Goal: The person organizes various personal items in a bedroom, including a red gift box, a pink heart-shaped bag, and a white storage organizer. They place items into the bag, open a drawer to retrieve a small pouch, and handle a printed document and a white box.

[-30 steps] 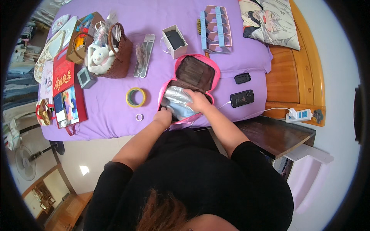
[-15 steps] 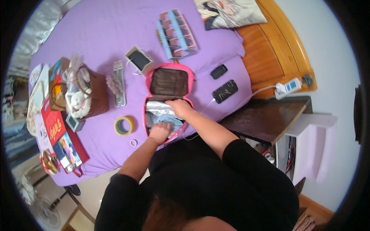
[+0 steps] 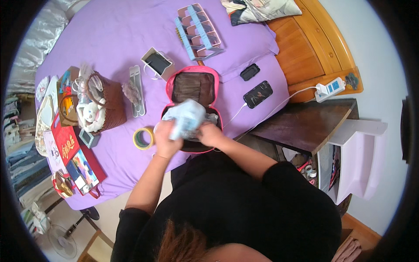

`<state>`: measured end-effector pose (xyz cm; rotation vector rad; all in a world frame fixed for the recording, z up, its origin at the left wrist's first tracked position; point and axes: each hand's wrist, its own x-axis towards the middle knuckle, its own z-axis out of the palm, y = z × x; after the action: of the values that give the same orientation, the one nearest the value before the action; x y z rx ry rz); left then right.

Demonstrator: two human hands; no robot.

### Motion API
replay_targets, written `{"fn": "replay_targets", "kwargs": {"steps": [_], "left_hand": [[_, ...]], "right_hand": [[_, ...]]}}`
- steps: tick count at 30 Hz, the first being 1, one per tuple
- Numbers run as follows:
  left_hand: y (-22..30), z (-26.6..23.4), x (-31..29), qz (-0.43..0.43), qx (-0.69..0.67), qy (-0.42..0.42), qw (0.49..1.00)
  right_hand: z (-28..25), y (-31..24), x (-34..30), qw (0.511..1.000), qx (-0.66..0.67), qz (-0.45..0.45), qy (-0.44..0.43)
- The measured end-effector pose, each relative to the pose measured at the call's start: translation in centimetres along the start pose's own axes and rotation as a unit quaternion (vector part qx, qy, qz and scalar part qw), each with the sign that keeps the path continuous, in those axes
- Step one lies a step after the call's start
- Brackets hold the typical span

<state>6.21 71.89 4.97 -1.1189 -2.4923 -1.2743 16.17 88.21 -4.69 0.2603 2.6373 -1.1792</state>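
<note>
A pink zip case (image 3: 193, 87) with a dark lining lies unzipped on the bed, its lid folded back. Over its lower half my left hand (image 3: 167, 139) is closed on a pale blue and white soft packet (image 3: 189, 117), blurred by motion. My right hand (image 3: 211, 134) is at the case's right side, fingers curled inward and partly hidden behind the packet. Beside it shows some crinkled, shiny clear plastic (image 3: 212, 118). Whatever the right fingers grip is not clear.
Around the case on the purple bedsheet lie yellow tape (image 3: 144, 138), a small white box (image 3: 157, 63), a pink-and-blue divided rack (image 3: 198, 32), a phone on a cable (image 3: 258, 94) and a black case (image 3: 250, 72). Further left stand a brown basket (image 3: 114, 105) and a red bag (image 3: 65, 142).
My left hand has come up out of the case, lifting the pale blue packet. The right hand has moved down from the case's upper edge. The view has shifted slightly.
</note>
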Motion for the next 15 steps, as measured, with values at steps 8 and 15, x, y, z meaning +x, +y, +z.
{"fn": "replay_targets", "kwargs": {"steps": [8, 15], "left_hand": [[-0.6, 7.3, -4.3, -0.091, 0.149, -0.365, 0.915], [0.2, 0.1, -5.1, -0.098, -0.049, -0.142, 0.984]], "right_hand": [[-5.9, 0.0, -2.8, 0.966, 0.087, 0.075, 0.231], [-3.3, -6.5, -1.0, 0.977, -0.039, -0.165, 0.129]]}}
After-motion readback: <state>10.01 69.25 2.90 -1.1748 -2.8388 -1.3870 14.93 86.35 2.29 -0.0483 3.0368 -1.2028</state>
